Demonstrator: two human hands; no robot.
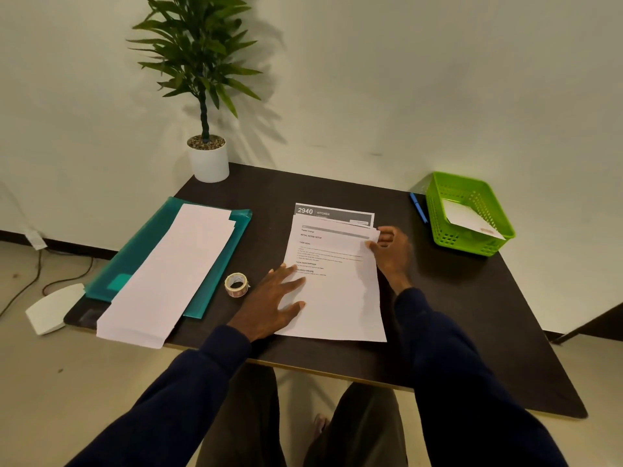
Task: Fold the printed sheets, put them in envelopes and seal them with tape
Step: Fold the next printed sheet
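So the person is sitting at the dark worktop (455, 315) with both arms in navy sleeves reaching forward over the near edge. The printed sheets (337, 298) are lying in a small stack right in the middle of it, a bit toward the far side.

The left hand (274, 296) is lying palm down on the left edge of the stack. Its fingers (291, 283) are straight and spread apart, pressing flat on the paper. The right arm is stretching further out, and the right hand (391, 251) is curling in at the far right corner of the top sheet (340, 251), thumb and fingers pinching that corner. A second page with a dark header (333, 212) is peeking out at the far end.

The tape roll (237, 284) is sitting just left of the left hand, not touching it. Further left, long white envelopes (168, 274) are lying on a teal folder (141, 251). Off at the far right, a green basket (468, 242) is holding one white envelope (472, 219), with a blue pen (418, 207) beside it. A potted plant (205, 156) is standing on the far left corner.
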